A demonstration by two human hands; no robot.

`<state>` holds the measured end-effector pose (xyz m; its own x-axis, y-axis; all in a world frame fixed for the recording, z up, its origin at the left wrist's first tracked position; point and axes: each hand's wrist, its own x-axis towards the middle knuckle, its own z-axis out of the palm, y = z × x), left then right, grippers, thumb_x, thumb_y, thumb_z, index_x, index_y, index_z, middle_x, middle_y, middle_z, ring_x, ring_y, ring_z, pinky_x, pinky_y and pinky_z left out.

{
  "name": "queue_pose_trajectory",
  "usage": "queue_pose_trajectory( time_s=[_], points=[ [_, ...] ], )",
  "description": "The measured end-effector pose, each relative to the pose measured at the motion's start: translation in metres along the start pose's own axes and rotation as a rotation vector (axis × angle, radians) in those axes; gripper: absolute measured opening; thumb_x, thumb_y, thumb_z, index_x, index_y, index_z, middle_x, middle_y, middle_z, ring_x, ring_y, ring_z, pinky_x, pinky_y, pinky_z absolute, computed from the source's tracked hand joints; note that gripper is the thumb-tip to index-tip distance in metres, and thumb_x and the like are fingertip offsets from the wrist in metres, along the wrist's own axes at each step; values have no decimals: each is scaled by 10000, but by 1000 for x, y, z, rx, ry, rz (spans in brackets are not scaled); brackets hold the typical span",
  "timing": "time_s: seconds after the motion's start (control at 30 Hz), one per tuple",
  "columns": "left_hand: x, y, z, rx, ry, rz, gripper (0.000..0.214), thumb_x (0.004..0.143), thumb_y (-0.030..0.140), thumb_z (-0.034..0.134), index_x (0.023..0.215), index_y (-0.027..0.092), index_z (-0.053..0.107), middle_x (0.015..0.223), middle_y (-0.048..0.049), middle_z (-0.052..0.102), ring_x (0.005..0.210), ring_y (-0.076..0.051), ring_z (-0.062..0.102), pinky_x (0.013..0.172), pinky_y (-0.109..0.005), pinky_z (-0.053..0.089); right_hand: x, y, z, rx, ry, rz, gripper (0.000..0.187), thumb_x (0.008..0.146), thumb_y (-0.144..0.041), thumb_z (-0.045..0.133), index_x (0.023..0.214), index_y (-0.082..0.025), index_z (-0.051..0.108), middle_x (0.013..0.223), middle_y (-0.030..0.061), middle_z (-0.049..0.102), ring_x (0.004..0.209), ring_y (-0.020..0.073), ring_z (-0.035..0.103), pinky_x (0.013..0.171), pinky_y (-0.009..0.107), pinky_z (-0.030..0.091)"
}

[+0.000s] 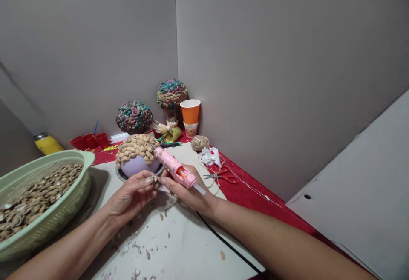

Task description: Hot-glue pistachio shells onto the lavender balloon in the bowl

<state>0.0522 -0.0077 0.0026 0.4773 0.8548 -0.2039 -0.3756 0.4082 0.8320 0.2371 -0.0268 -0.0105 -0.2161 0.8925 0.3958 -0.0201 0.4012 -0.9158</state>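
My left hand is closed in a pinch on a small peanut shell. Beside it my right hand grips a pink glue gun, its nozzle pointing away and to the left, a white glue stick jutting from its back end. The right thumb reaches toward the same shell; whether it touches is too small to tell. Just beyond my hands a lilac ball rests in a round bowl, its upper part covered in peanut shells.
At left stands a green basket of peanut shells. Behind are two coloured shell-covered balls, red cups, a yellow bottle and an orange cup. Twine and red scissors lie right; a black cord trails forward.
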Motion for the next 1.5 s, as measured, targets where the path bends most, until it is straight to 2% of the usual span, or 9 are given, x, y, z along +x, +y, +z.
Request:
queue_pose_trajectory(
  time_s=[0.2, 0.43, 0.6, 0.87, 1.13, 1.33, 1.5],
  points=[
    [-1, -3, 4, 2, 2, -23, 218, 633, 134, 866, 745, 129, 679, 739, -8, 697, 637, -90, 642, 689, -229, 580, 1, -2, -2, -40, -19, -28, 196, 848, -344, 621, 783, -159, 614, 682, -7, 555, 598, 122, 481, 565, 239, 405],
    [-4, -6, 4, -21, -36, -12, 195, 666, 173, 850, 730, 129, 671, 635, 13, 634, 615, -86, 618, 681, -222, 564, 0, 0, -2, -76, -42, -48, 208, 855, -328, 597, 734, -160, 572, 662, -7, 518, 575, 115, 427, 530, 232, 378],
    [-2, -8, -3, -24, -65, -4, 192, 668, 148, 840, 745, 120, 666, 687, -23, 671, 651, -107, 635, 680, -241, 558, 1, 1, -2, -104, -63, -31, 228, 869, -362, 612, 759, -165, 574, 628, -19, 494, 541, 109, 403, 503, 230, 356],
    [0, -10, -5, -62, -81, 13, 218, 651, 133, 846, 772, 126, 665, 696, -17, 675, 605, -85, 610, 661, -238, 549, 4, 6, -4, -150, -112, -41, 258, 852, -395, 628, 756, -161, 574, 627, -12, 511, 538, 116, 425, 497, 234, 377],
    [-2, -8, -6, -67, -127, -1, 257, 625, 118, 862, 803, 118, 677, 718, -30, 682, 629, -98, 627, 682, -252, 551, 2, 0, -7, -223, -129, -105, 202, 857, -341, 593, 743, -177, 556, 636, -17, 496, 555, 123, 420, 523, 243, 379],
    [0, -10, -8, -65, -127, 13, 241, 657, 116, 844, 820, 137, 667, 728, -18, 677, 634, -97, 626, 679, -246, 538, 5, 4, -9, -267, -145, -134, 179, 854, -284, 568, 715, -175, 541, 657, -12, 509, 572, 121, 446, 540, 240, 380],
    [0, -12, -9, -55, -129, 19, 225, 682, 106, 821, 836, 142, 661, 751, -22, 678, 651, -100, 629, 685, -247, 527, 5, -4, -11, -272, -181, -139, 177, 865, -294, 559, 727, -182, 560, 619, -14, 525, 546, 132, 478, 533, 247, 401]
  ],
)
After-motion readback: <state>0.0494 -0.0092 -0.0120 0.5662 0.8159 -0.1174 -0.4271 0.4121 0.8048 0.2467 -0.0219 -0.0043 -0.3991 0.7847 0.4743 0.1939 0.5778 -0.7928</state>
